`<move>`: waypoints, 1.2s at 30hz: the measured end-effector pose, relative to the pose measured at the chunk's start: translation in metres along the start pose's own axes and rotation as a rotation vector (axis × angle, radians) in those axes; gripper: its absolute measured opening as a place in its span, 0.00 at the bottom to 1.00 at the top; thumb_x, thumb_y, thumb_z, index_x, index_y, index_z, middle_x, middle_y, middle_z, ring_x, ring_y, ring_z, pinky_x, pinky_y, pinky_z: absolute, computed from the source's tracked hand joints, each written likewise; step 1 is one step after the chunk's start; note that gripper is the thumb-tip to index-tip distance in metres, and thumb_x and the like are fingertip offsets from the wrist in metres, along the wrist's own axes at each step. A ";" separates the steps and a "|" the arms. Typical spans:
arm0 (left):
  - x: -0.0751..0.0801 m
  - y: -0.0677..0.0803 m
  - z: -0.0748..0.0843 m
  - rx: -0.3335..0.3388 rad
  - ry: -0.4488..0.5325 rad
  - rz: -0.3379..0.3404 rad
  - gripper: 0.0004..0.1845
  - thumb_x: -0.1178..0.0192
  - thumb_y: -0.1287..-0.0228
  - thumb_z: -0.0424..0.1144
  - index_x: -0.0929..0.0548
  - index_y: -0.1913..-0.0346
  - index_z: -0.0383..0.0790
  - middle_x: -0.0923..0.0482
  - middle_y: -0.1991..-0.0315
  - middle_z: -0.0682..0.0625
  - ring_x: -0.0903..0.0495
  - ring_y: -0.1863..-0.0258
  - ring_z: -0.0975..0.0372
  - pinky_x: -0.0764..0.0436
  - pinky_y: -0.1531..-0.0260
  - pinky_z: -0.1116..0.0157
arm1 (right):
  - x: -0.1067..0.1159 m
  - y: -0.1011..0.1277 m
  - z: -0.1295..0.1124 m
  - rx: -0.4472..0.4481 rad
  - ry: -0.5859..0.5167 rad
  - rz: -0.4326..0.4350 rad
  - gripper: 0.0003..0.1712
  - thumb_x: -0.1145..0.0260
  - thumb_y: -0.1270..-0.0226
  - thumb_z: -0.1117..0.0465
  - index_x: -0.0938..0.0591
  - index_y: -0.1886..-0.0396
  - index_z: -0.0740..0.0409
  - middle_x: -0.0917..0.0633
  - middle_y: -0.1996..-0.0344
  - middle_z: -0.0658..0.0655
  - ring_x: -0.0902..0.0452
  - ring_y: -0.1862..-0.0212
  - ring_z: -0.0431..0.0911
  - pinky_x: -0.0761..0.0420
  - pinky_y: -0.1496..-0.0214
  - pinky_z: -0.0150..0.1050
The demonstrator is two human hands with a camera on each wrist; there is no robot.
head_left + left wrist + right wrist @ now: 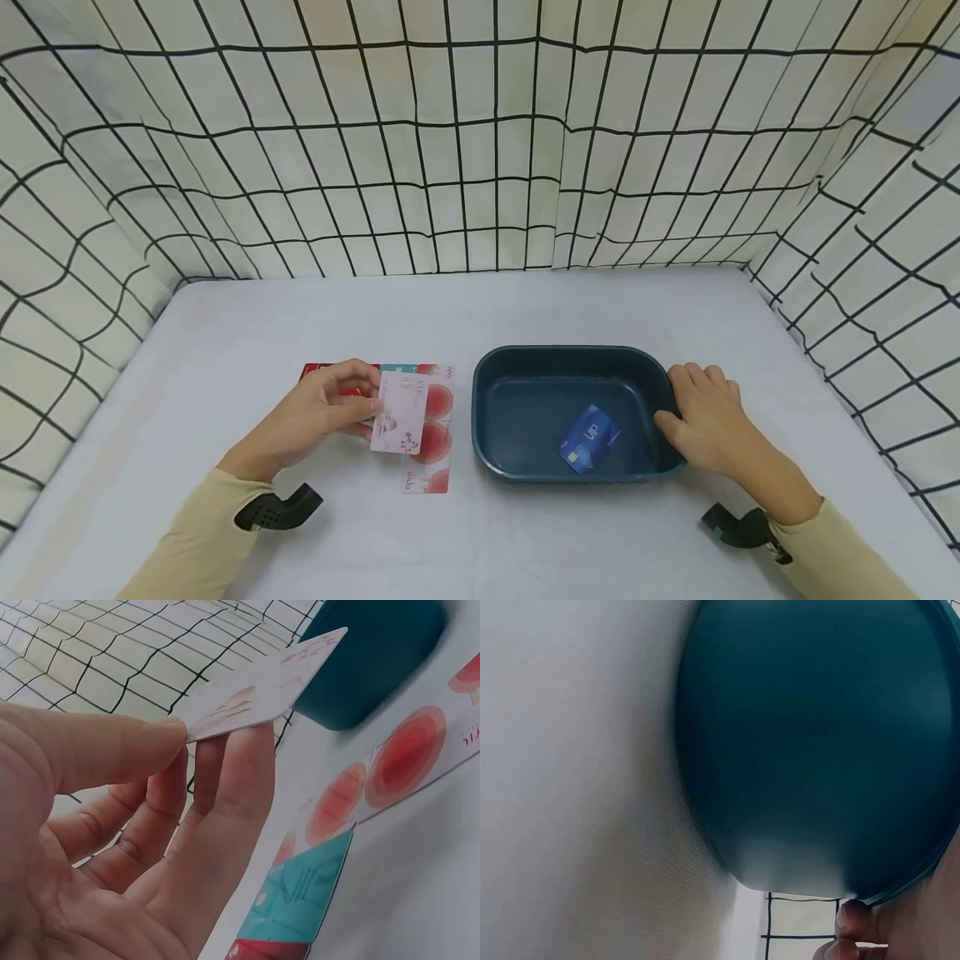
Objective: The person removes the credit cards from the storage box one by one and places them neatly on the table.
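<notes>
Your left hand (318,412) is pinching pink card (400,412) between thumb and fingers, lifting it above row of cards (433,433) lying on white bench (225,350). Your right hand (705,421) is gripping right rim of blue tub (525,358), fingers curling over edge. Blue card (589,439) is lying inside tub.

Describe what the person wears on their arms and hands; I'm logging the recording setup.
Both arms wear long beige sleeves, the left sleeve and the right sleeve, reaching the wrists. A black curved mount sits at each wrist: left mount, right mount. The left hand and right hand are bare, without gloves.
</notes>
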State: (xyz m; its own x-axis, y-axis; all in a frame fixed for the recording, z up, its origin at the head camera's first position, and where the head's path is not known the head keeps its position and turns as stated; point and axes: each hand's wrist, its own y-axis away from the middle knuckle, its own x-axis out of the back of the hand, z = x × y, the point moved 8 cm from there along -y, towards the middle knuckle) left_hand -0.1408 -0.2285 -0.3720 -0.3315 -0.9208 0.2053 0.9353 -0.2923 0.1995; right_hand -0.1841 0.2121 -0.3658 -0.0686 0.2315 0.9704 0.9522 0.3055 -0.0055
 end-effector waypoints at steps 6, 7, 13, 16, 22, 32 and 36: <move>0.007 0.003 -0.008 0.036 0.001 0.014 0.18 0.35 0.29 0.39 0.27 0.45 0.33 0.21 0.49 0.43 0.13 0.55 0.53 0.09 0.56 0.58 | 0.000 0.000 0.000 0.003 -0.007 0.001 0.12 0.40 0.37 0.57 0.28 0.61 0.61 0.29 0.67 0.56 0.41 0.62 0.52 0.45 0.61 0.45; 0.007 0.003 -0.010 0.047 0.007 0.013 0.18 0.35 0.29 0.39 0.27 0.45 0.33 0.20 0.50 0.43 0.13 0.55 0.53 0.09 0.56 0.58 | 0.000 0.000 0.000 0.002 -0.006 0.001 0.12 0.40 0.37 0.57 0.28 0.61 0.61 0.29 0.67 0.56 0.41 0.62 0.52 0.45 0.61 0.45; 0.004 0.002 -0.019 0.101 0.033 -0.027 0.18 0.35 0.30 0.38 0.27 0.46 0.33 0.19 0.52 0.42 0.13 0.54 0.51 0.09 0.55 0.57 | -0.001 0.000 0.000 -0.001 -0.006 -0.004 0.13 0.39 0.37 0.57 0.27 0.59 0.62 0.28 0.66 0.57 0.40 0.61 0.53 0.45 0.61 0.45; 0.004 0.003 -0.022 0.115 0.022 -0.039 0.19 0.34 0.30 0.39 0.28 0.45 0.32 0.20 0.51 0.41 0.13 0.54 0.50 0.09 0.55 0.57 | -0.001 0.000 -0.001 -0.002 -0.008 -0.005 0.14 0.39 0.36 0.57 0.27 0.58 0.62 0.28 0.66 0.57 0.40 0.61 0.53 0.45 0.60 0.45; 0.009 0.010 -0.033 0.185 -0.006 -0.045 0.22 0.33 0.31 0.40 0.29 0.43 0.32 0.21 0.52 0.40 0.14 0.54 0.51 0.09 0.56 0.58 | 0.000 0.000 -0.001 0.003 -0.008 -0.007 0.13 0.40 0.36 0.57 0.28 0.59 0.61 0.28 0.66 0.57 0.41 0.61 0.53 0.46 0.60 0.45; 0.012 0.018 -0.041 0.225 0.015 -0.065 0.23 0.34 0.30 0.40 0.30 0.42 0.32 0.22 0.55 0.43 0.15 0.54 0.52 0.09 0.56 0.58 | -0.001 -0.001 0.000 -0.008 -0.003 -0.015 0.15 0.40 0.36 0.56 0.27 0.57 0.63 0.28 0.66 0.57 0.40 0.61 0.53 0.45 0.61 0.45; 0.012 0.019 -0.045 0.239 0.020 -0.067 0.24 0.33 0.31 0.41 0.30 0.42 0.33 0.20 0.53 0.43 0.14 0.54 0.52 0.09 0.56 0.58 | -0.001 -0.001 0.000 -0.007 -0.005 -0.014 0.14 0.40 0.36 0.56 0.27 0.58 0.62 0.28 0.66 0.57 0.41 0.61 0.52 0.45 0.61 0.45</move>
State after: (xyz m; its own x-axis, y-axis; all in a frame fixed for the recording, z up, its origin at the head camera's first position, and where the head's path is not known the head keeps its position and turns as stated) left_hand -0.1213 -0.2565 -0.4088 -0.3869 -0.9071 0.1658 0.8548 -0.2854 0.4334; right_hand -0.1849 0.2116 -0.3667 -0.0831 0.2323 0.9691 0.9531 0.3024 0.0093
